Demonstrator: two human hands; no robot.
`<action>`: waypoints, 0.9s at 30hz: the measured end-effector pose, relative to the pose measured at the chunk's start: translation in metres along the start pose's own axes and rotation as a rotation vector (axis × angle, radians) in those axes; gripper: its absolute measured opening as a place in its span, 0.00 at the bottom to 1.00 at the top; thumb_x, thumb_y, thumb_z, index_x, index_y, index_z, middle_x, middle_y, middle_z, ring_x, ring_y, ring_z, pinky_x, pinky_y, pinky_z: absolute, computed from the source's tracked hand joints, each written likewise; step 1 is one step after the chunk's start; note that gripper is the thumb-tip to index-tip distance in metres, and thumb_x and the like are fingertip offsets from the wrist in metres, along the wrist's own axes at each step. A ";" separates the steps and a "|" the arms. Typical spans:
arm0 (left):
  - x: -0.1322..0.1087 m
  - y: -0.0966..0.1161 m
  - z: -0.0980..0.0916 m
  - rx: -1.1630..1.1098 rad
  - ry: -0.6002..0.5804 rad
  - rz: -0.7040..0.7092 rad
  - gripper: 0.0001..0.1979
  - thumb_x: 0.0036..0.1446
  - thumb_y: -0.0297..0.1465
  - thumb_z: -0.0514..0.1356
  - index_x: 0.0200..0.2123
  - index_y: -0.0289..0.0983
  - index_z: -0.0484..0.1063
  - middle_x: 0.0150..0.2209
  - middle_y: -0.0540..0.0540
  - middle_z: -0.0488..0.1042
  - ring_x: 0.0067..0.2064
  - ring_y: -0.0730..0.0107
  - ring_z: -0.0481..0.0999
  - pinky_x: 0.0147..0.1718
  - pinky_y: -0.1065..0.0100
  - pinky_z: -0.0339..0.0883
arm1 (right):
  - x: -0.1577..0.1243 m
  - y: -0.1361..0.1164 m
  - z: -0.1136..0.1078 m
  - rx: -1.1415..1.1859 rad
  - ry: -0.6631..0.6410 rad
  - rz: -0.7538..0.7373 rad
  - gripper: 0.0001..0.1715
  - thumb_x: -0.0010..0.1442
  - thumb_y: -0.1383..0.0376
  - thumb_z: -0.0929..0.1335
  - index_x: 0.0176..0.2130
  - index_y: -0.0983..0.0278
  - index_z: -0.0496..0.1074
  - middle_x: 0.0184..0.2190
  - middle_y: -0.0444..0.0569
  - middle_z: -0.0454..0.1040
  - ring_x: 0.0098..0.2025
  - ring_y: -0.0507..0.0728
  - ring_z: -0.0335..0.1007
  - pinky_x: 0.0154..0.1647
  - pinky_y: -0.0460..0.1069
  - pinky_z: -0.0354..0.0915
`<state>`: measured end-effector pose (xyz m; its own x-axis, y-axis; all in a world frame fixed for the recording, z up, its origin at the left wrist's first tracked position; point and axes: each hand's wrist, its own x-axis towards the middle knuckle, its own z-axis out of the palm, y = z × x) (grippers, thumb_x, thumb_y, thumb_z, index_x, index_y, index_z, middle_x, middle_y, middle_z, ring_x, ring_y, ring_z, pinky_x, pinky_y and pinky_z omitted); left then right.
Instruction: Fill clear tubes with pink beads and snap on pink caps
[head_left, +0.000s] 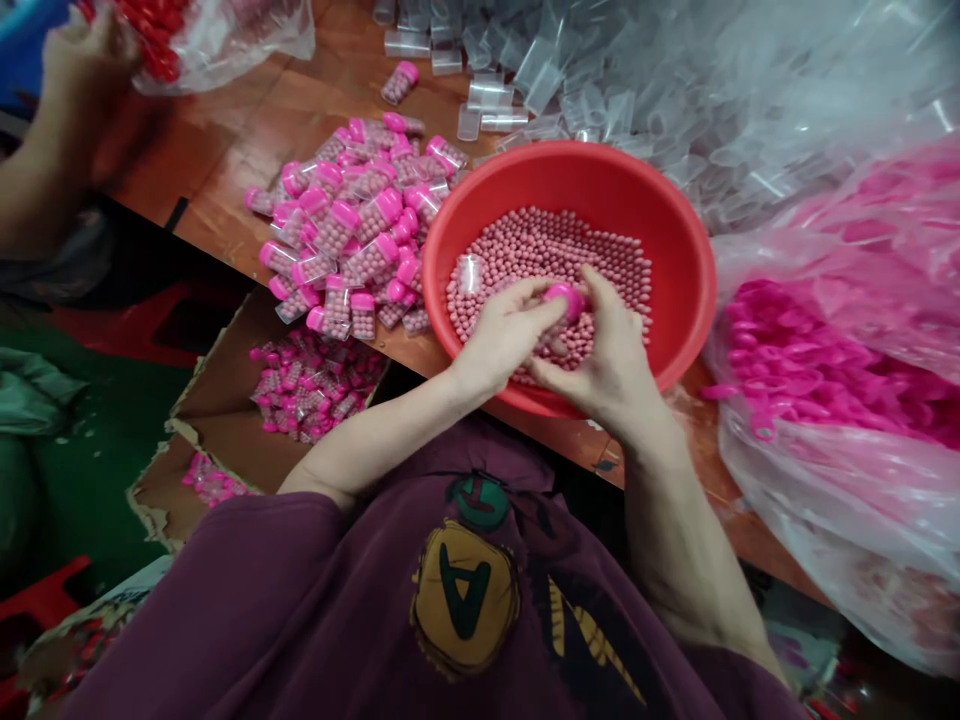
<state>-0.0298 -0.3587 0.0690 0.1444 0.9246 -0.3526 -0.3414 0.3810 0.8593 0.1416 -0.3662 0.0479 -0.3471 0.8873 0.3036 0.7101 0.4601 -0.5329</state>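
Far left, co-worker's hand [86, 75] at bag of red items [240, 45]. Near, cardboard box [217, 420] of capped vials. Centre, heap of pink-capped vials [349, 225]. In red basin [570, 165], above pink beads [547, 250], your left hand [506, 335] and right hand [607, 350] grasp pink cap [564, 300], fingers closed. Far right, bag of pink caps [817, 350].

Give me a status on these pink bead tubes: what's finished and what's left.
Done: a heap of filled, capped tubes lies on the wooden table, with more in the cardboard box.
In hand: the left hand and right hand meet at a pink cap over the red basin.
Left: many pink beads in the basin, a pile of empty clear tubes and a bag of pink caps.
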 end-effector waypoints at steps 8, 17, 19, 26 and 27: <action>0.057 0.050 -0.163 0.635 0.618 0.547 0.25 0.84 0.54 0.53 0.73 0.52 0.67 0.70 0.60 0.77 0.75 0.62 0.61 0.81 0.50 0.52 | 0.031 0.007 -0.006 0.069 -0.236 0.030 0.17 0.77 0.54 0.68 0.55 0.56 0.83 0.52 0.57 0.87 0.53 0.69 0.83 0.59 0.66 0.76; 0.014 0.036 -0.088 1.097 -0.185 0.494 0.14 0.67 0.34 0.68 0.54 0.42 0.83 0.56 0.41 0.84 0.69 0.44 0.72 0.74 0.43 0.61 | 0.029 -0.009 0.014 -0.215 -0.550 -0.011 0.08 0.72 0.64 0.70 0.45 0.64 0.80 0.43 0.58 0.84 0.41 0.65 0.78 0.45 0.58 0.69; 0.017 0.030 -0.079 1.241 -0.345 0.450 0.12 0.59 0.27 0.67 0.46 0.40 0.84 0.49 0.40 0.84 0.65 0.43 0.75 0.72 0.44 0.64 | 0.025 -0.004 0.008 -0.186 -0.499 -0.008 0.10 0.73 0.64 0.69 0.48 0.64 0.81 0.45 0.58 0.83 0.43 0.65 0.78 0.47 0.58 0.70; 0.037 0.031 -0.068 1.558 -0.426 0.278 0.11 0.56 0.21 0.61 0.31 0.40 0.83 0.32 0.40 0.79 0.47 0.48 0.82 0.56 0.53 0.72 | 0.018 -0.006 0.009 -0.243 -0.581 0.110 0.06 0.72 0.65 0.70 0.42 0.62 0.79 0.41 0.57 0.83 0.38 0.65 0.77 0.40 0.57 0.65; 0.035 0.035 -0.066 1.595 -0.447 0.284 0.11 0.58 0.22 0.61 0.32 0.39 0.83 0.33 0.40 0.80 0.46 0.49 0.82 0.54 0.54 0.73 | 0.019 -0.004 0.008 -0.198 -0.560 0.113 0.07 0.72 0.65 0.69 0.40 0.61 0.78 0.39 0.56 0.82 0.37 0.64 0.77 0.40 0.57 0.65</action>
<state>-0.0979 -0.3122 0.0626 0.5777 0.7783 -0.2461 0.7756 -0.4294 0.4627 0.1276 -0.3514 0.0496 -0.4945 0.8364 -0.2364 0.8431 0.3953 -0.3647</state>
